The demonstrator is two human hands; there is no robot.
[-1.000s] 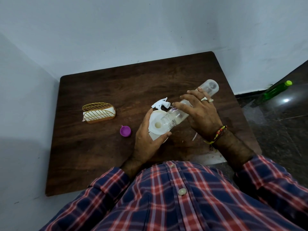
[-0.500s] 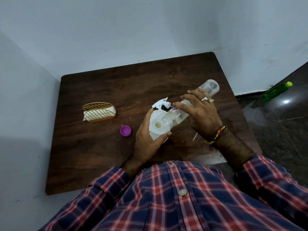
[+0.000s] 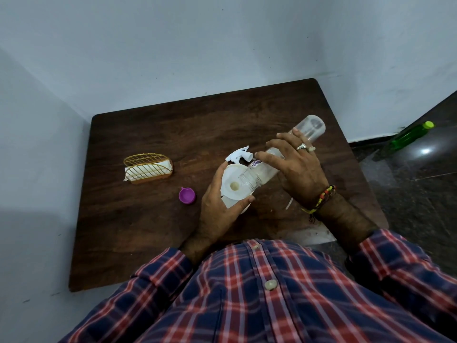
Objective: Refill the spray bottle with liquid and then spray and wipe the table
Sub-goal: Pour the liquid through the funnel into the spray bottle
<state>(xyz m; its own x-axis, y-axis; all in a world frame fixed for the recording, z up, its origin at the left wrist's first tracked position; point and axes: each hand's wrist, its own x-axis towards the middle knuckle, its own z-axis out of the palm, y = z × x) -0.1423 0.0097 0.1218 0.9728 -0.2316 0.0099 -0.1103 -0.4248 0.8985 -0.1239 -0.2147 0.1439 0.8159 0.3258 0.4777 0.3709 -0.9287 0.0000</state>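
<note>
Clear bottle [image 3: 267,169] stays tipped, unmoved.

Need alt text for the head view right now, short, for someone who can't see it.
The right hand tips a clear bottle mouth-down into a white funnel steadied by the left hand. Spray head, purple cap and wire basket lie on the wooden table.

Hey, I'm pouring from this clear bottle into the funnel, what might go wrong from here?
1. The clear bottle is tipped steeply with its mouth at the edge of the white funnel, so liquid could miss and spill on the table.
2. The left hand alone steadies the funnel; a slip may tip it.
3. The spray head lies close behind and could get knocked.
</note>
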